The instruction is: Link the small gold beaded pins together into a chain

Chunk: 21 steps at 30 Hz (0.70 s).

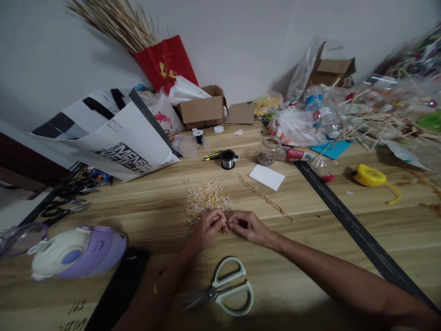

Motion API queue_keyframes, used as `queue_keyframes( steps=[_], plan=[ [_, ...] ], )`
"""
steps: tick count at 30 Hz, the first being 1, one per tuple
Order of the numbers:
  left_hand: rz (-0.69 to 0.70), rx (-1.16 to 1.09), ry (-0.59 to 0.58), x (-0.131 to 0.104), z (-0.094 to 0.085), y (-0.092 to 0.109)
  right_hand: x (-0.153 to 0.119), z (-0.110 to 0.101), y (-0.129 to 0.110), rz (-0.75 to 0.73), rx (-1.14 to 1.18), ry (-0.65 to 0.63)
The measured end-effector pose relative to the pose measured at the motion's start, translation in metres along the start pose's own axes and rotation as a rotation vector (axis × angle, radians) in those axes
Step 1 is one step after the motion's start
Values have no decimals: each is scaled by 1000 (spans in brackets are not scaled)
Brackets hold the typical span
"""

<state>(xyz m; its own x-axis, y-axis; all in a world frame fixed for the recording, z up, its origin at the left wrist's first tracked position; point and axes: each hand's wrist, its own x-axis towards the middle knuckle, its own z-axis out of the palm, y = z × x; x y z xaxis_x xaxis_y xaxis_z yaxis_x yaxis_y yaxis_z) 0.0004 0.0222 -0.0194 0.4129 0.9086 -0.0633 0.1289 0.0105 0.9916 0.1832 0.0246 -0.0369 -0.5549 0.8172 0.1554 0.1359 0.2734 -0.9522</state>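
Observation:
My left hand (207, 228) and my right hand (248, 226) meet at the middle of the wooden table (310, 257), fingertips pinched together on a small gold beaded piece (224, 226). Just beyond the fingers lies a tangled heap of gold and clear beadwork (206, 200). A thin gold chain (265, 198) runs diagonally to the right of the heap. Pale green scissors (227, 292) lie on the table between my forearms, nearer me.
A purple and white lidded bottle (77, 252) and a black phone (119, 289) sit at the near left. A wire spool (228, 159), bead jar (268, 151), white pad (266, 177), yellow tape measure (370, 176), long black strip (358, 232), bags and boxes crowd the back.

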Motion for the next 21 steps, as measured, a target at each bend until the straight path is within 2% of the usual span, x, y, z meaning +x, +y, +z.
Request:
queue_keyframes(
  steps=[12, 21],
  plan=[
    [86, 105, 43, -2, 1, -3, 0, -1, 0, -44, -41, -17],
    [150, 366, 125, -4, 1, -5, -1, -1, 0, -38, -28, -11]
  ],
)
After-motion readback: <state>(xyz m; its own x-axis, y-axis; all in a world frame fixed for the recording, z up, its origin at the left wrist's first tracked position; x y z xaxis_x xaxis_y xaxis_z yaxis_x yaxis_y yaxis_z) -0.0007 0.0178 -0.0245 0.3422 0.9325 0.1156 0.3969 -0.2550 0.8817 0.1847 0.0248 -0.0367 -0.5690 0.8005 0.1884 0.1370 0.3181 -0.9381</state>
